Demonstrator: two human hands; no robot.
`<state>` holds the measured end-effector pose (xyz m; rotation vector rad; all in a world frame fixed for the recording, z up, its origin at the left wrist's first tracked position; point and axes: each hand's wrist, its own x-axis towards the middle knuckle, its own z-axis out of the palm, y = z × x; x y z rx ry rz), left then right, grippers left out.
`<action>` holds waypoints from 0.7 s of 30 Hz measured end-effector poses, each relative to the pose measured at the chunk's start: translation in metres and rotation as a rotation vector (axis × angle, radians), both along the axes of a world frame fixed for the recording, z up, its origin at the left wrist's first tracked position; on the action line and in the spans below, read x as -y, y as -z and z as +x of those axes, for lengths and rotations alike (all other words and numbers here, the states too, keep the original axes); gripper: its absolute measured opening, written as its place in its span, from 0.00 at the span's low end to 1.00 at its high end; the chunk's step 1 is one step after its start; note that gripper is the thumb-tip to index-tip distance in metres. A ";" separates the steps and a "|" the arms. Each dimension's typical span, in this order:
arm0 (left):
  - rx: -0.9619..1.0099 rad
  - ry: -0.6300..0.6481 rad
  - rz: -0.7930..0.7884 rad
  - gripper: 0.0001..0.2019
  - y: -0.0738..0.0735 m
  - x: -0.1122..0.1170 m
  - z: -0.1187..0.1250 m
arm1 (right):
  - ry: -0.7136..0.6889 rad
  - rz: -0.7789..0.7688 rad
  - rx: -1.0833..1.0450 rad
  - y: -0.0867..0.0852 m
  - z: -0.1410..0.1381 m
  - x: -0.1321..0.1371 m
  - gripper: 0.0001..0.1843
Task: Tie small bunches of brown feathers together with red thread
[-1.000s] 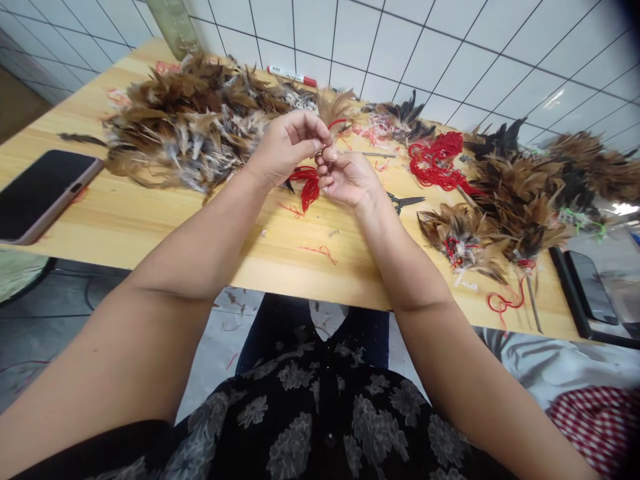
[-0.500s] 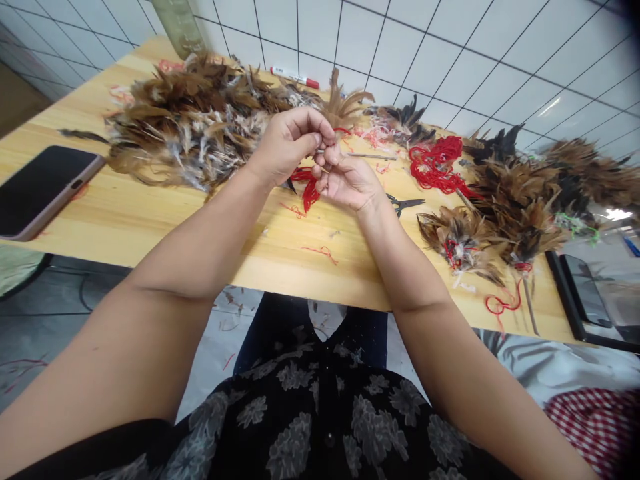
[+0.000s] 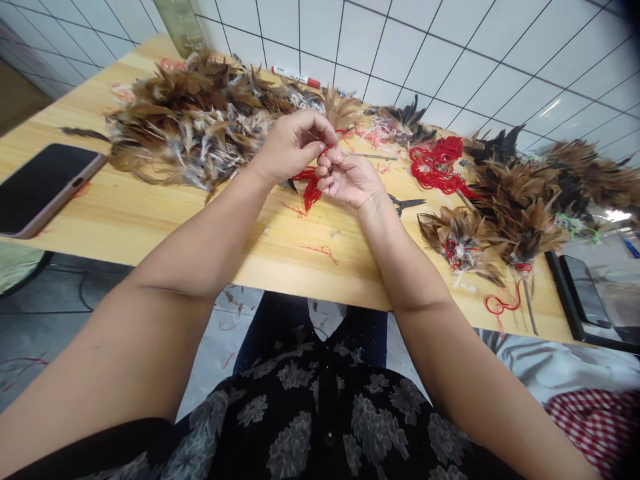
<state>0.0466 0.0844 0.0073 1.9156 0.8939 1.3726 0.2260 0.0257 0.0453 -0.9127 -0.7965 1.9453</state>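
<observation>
My left hand (image 3: 295, 143) is closed, its thumb and fingers pinching red yarn (image 3: 327, 148) at the fingertips. Close against it, palm up, my right hand (image 3: 350, 180) has its fingers curled together at the same yarn; their exact grip is partly hidden. A fan of brown feathers (image 3: 343, 107) shows just beyond the fingertips, with a red strand near its base. To the right of the fingers extends a thin stick (image 3: 375, 157); I cannot tell whether it is held. Under the hands hangs or lies a looped bunch of red yarn (image 3: 311, 190).
A large feather heap (image 3: 200, 127) covers the table's left back; more feather bundles (image 3: 520, 193) lie right. Scissors (image 3: 407, 203) and a red yarn skein (image 3: 437, 163) are right of my hands. A phone (image 3: 47, 190) lies left, a marker (image 3: 295, 77) by the tiled wall.
The fan of feathers beyond my fingers has dipped lower. Red yarn now shows between the fingertips of both hands, which have otherwise barely shifted.
</observation>
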 end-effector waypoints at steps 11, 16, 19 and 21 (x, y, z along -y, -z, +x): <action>-0.223 0.037 0.120 0.06 -0.015 0.002 -0.016 | 0.030 -0.125 -0.084 -0.004 -0.005 0.004 0.17; -0.222 0.014 0.126 0.07 -0.015 0.003 -0.018 | -0.001 -0.080 -0.076 -0.002 -0.006 0.004 0.13; -0.172 -0.009 0.098 0.06 -0.007 -0.005 -0.016 | 0.008 -0.163 -0.136 -0.003 -0.009 0.006 0.17; -0.147 -0.031 0.075 0.07 0.000 -0.009 -0.014 | 0.027 -0.217 -0.168 -0.004 -0.011 0.007 0.20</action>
